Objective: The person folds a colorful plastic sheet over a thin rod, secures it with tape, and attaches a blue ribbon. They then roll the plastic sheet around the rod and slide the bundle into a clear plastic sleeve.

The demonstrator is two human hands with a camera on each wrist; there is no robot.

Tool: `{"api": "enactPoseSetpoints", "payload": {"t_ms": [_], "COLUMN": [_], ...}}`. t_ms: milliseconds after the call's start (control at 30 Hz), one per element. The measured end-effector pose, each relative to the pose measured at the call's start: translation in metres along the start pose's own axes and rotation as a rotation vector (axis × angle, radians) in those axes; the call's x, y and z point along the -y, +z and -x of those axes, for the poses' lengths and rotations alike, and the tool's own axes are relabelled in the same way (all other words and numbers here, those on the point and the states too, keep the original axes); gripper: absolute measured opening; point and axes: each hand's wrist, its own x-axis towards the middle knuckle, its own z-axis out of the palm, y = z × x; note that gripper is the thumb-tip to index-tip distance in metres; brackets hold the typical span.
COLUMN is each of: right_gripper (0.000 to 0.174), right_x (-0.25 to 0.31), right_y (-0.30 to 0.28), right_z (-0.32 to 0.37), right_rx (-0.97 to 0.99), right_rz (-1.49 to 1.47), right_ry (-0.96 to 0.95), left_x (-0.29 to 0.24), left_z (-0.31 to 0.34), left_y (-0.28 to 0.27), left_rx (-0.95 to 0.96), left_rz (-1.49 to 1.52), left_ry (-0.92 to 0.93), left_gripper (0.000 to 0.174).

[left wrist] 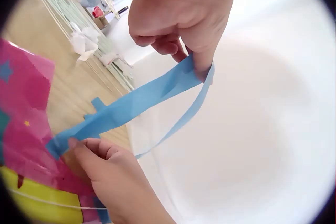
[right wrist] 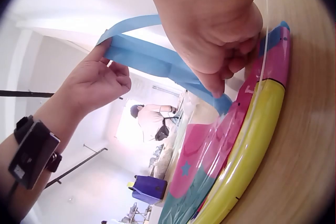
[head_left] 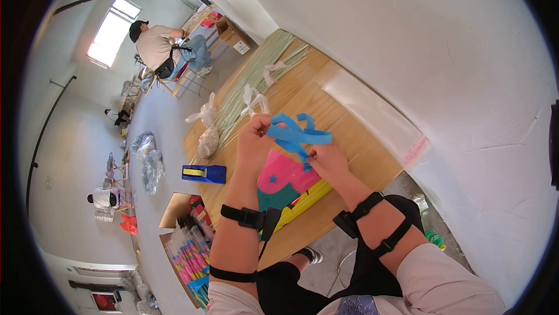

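A long light-blue ribbon (head_left: 305, 136) is stretched between the two hands, above a shiny plastic sheet (head_left: 276, 176) printed pink, teal and yellow. My left hand (head_left: 252, 143) pinches the ribbon's looped part between thumb and fingers, raised over the table. Lower down, my right hand (head_left: 329, 164) pinches the ribbon close to the sheet's pink part. In the left wrist view a narrower blue length (left wrist: 181, 120) hangs from the left fingertips. From the right wrist, a rounded yellow edge (right wrist: 247, 155) of the sheet shows along the wood, with a thin white cord over it.
Pale green strips (head_left: 244, 90) lie along the table's (head_left: 364, 155) far side, with white plastic bags (head_left: 254, 100) among them. A blue tape dispenser (head_left: 204, 174) stands at the left edge. Beside the table is a box (head_left: 177, 210) of colourful packets; the white wall (head_left: 454, 70) rises right.
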Motion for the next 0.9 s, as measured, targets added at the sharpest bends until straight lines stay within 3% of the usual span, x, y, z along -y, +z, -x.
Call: {"api": "enactPoseSetpoints", "payload": {"t_ms": [333,567,667,900], "right_gripper": [0.011,0.009,0.011,0.012], "right_x": [-0.001,-0.003,-0.001,-0.007], "right_y": [0.000,0.005,0.002,0.008], "right_z": [0.000,-0.001,-0.001,-0.002], "right_rx": [-0.014,-0.066,-0.016,-0.053], "right_rz": [0.076,0.006,0.057,0.096], "right_ry": [-0.029,-0.017,-0.008,-0.047], "left_x": [-0.029,-0.047,-0.041,-0.047], "left_z": [0.000,-0.006,-0.012,-0.018], "left_y": [0.005,-0.005,-0.012,-0.016], "left_rx": [0.072,0.143,0.173,0.209], "left_rz": [0.113,0.026,0.004,-0.063], "left_ry": [-0.150,-0.144,-0.038,-0.047], "left_gripper": [0.015,0.019,0.020,0.013]}}
